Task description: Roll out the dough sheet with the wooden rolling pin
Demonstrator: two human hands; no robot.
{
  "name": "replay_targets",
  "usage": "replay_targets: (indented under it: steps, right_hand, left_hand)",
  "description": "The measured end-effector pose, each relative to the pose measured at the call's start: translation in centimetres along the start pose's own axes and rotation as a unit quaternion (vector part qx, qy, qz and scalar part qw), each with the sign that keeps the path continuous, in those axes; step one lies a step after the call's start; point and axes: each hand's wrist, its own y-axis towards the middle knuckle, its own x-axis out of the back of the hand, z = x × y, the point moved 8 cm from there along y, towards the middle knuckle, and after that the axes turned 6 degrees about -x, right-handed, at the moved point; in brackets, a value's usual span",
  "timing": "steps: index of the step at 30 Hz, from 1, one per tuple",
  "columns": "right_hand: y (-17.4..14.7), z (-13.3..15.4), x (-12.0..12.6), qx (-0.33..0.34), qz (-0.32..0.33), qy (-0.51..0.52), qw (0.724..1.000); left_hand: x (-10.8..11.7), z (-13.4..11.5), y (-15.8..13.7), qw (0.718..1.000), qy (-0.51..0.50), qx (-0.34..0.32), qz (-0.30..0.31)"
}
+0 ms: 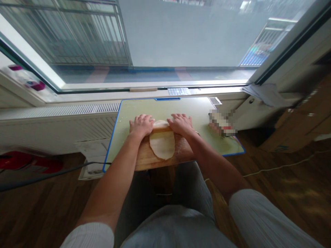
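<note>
A flat, rounded sheet of dough (162,146) lies on a wooden board (144,159), its near edge slightly uneven. Across the dough's far part rests a wooden rolling pin (162,128), with some dough showing beyond it. My left hand (142,124) is closed over the pin's left end, knuckles up. Over the right end, my right hand (181,124) grips in the same way. The pin's ends are hidden under my palms and fingers. Both forearms reach forward on either side of the board.
The board sits on a pale green tabletop (199,112) with a blue rim, against a radiator (98,108) under the window. A pixelated object (222,124) lies at the right. Cardboard boxes (297,120) stand far right; a red cylinder (31,162) is at left.
</note>
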Motion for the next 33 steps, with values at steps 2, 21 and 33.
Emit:
replay_targets:
  steps: [2, 21, 33]
  right_hand:
    - [-0.8, -0.1, 0.0, 0.006, -0.006, -0.009, 1.0]
    - [-11.2, -1.2, 0.5, 0.005, -0.051, 0.019, 0.999]
    - [-16.8, -2.3, -1.1, 0.037, -0.136, 0.02, 0.99]
  left_hand:
    - [-0.1, -0.1, -0.7, 1.0, 0.003, -0.012, -0.009]
    - [0.1, -2.2, -9.4, 0.991, 0.046, -0.08, -0.095]
    - [-1.2, -1.9, -15.1, 0.987, 0.006, -0.091, -0.133]
